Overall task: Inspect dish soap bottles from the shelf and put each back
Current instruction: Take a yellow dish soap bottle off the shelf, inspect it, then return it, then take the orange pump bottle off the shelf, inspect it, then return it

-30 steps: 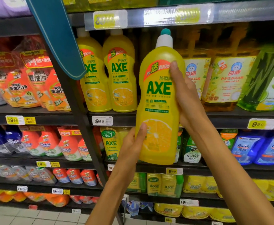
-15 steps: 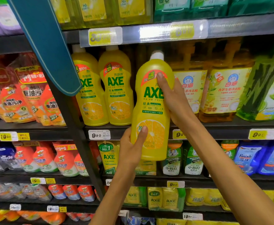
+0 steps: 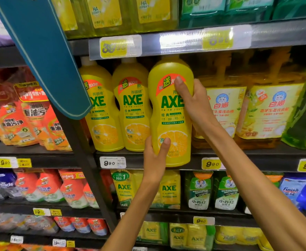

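A yellow AXE dish soap bottle (image 3: 170,113) with a lemon picture stands upright at the front edge of the middle shelf (image 3: 248,161), its cap hidden behind the price rail above. My right hand (image 3: 193,104) grips its upper right side, fingers over the red label. My left hand (image 3: 155,158) holds its lower left corner, thumb on the lemon. Two matching AXE bottles (image 3: 132,109) stand on the same shelf just left of it.
Yellow refill pouches (image 3: 268,111) and a green pouch (image 3: 304,113) fill the shelf to the right. Orange pouches (image 3: 30,115) sit at the left behind a teal hanging sign (image 3: 39,51). More AXE packs (image 3: 168,189) and green bottles line the shelves below.
Both hands have carried the AXE bottle away from me and up into the shelf gap beside the two others; its cap has gone out of sight behind the price rail.
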`<action>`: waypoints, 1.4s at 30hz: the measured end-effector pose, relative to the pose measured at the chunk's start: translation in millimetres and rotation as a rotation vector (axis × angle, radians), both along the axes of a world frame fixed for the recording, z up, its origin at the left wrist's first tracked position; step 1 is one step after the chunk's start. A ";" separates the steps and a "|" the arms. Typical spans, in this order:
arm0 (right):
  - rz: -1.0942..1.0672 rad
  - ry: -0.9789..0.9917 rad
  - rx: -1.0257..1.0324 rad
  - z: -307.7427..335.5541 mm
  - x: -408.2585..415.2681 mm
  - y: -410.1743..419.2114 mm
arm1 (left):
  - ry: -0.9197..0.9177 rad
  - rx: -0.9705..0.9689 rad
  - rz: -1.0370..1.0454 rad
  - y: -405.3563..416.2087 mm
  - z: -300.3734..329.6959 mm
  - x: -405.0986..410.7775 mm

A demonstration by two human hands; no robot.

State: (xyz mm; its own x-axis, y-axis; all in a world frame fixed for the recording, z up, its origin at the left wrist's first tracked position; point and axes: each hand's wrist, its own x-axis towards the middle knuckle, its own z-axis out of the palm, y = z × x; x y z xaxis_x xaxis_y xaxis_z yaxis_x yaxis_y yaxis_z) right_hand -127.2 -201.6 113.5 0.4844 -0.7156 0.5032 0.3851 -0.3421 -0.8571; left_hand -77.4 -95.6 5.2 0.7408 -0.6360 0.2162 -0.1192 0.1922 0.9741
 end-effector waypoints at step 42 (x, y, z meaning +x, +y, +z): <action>-0.492 0.316 -0.426 -22.3 3.9 5.8 | -0.674 0.320 0.603 -45.4 -19.2 -10.8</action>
State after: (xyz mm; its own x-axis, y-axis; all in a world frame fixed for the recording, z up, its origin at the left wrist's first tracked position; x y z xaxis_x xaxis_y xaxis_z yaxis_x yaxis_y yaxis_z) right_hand -123.3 -195.9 91.1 0.3249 -0.6616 0.6759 -0.1443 -0.7409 -0.6559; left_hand -88.2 -140.9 -14.0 0.7461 -0.2916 0.5986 -0.6656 -0.3480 0.6602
